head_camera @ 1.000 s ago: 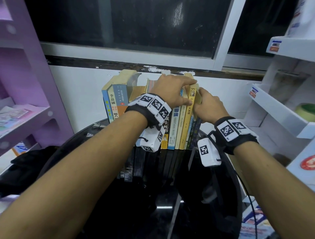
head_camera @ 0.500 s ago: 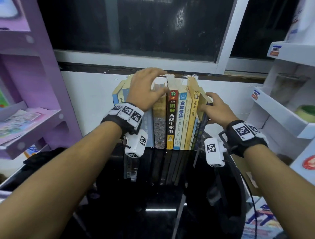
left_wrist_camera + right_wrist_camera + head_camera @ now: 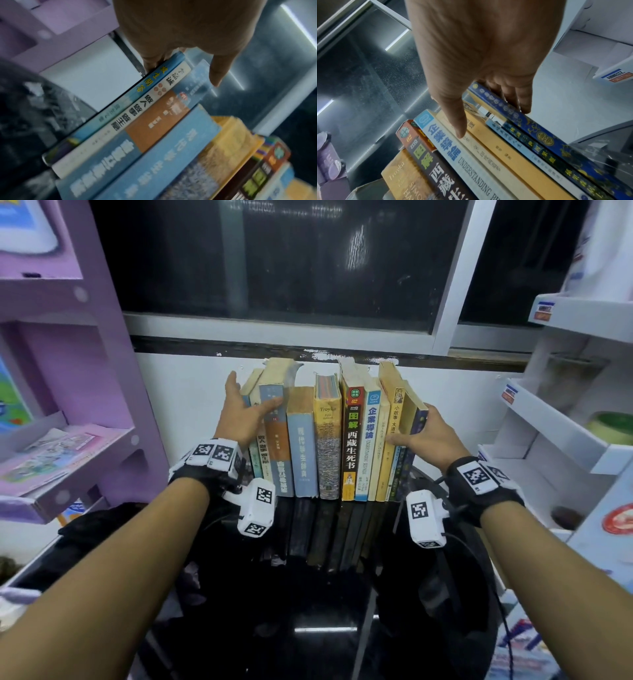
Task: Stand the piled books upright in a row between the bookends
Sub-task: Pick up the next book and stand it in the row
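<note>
A row of books stands upright on the black glossy table, spines facing me, against the white wall. My left hand is at the row's left end. Its straight fingers lie along the outer face of the leftmost blue book, and its thumb rests on the blue-and-orange spine. At the right end my right hand presses straight fingers against the outer cover of the dark blue book, thumb laid across the cream spines. A clear plastic piece shows beside that book, and I cannot tell whether it is a bookend.
A purple shelf unit with magazines stands close on the left. White shelves stand close on the right. Directly behind the books are the wall and a dark window. The table's near half reflects the spines.
My left hand moved from the tops of the middle books down to the row's left end. The leaning left books now stand straight. My right hand stayed at the right end.
</note>
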Demonstrator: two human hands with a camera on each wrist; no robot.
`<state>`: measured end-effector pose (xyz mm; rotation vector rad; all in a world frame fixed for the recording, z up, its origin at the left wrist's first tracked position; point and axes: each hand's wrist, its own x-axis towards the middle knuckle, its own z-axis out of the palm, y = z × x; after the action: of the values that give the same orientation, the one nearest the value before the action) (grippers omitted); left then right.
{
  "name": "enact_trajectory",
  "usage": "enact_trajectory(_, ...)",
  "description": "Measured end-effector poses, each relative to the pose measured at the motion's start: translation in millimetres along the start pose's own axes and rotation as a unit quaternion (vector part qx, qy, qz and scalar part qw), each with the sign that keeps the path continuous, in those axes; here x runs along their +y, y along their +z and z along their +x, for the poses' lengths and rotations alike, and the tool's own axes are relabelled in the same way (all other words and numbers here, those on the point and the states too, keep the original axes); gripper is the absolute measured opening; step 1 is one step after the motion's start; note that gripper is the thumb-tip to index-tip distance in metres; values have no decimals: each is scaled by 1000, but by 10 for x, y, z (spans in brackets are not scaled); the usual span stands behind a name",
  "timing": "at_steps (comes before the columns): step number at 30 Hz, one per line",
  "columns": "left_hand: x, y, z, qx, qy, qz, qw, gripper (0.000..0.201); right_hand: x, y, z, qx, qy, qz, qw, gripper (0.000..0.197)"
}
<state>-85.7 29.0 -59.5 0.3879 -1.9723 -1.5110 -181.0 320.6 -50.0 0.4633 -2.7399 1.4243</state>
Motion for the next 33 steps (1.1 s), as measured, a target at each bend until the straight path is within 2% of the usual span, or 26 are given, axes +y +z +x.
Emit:
enact_trajectory(2, -56, -8, 23, -11, -36, -15, 999, 99, -1, 20, -4, 13, -9, -15, 1000, 89)
enact_trajectory(6, -82, -11, 3, -36, -40, -9, 999, 98, 14, 61, -24, 27, -16, -32, 999, 100)
enact_trajectory(9, -74, 5, -7, -47, -28, 25, 998, 93, 23, 72, -30, 32, -25, -28, 999, 89)
enact_trajectory(13, -50, 59, -28, -50, -4, 94, 994, 92, 52, 63, -52, 41, -34, -39, 998, 97)
enact_trajectory(17, -3, 97, -43, -75, 12, 140, 987, 97, 50, 12, -80, 41, -41, -42, 997, 88)
enact_trajectory(26, 4, 109, -86, -81, 43, 164, 982, 84, 73, 36, -44, 47, -44, -52, 997, 78)
enact_trajectory(33, -78, 45, -43, -77, 56, 174, 980, 84, 71, 100, 8, 45, -58, -63, 995, 75)
